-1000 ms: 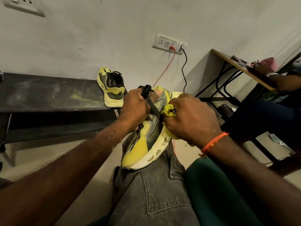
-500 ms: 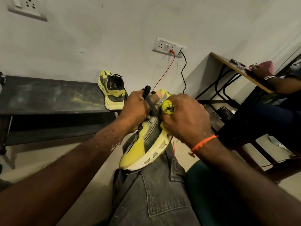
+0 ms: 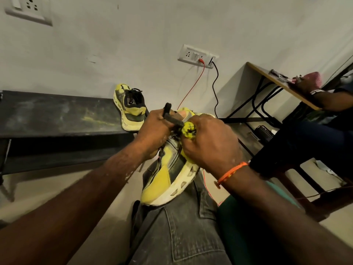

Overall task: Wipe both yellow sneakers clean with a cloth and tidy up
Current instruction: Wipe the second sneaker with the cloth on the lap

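Head view: both hands grip scuffed sneaker, apparently wadded cloth.

Both arms extended forward; left hand curled gripping sneaker, right hand fisted round cloth.

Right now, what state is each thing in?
Sneaker on lap: lying on the thigh, still grimy.
Cloth: bunched, pressed against that sneaker.
Left hand: gripping the sneaker's collar and black strap.
Right hand: gripping the cloth.
Second sneaker: on the dark bench, untouched.
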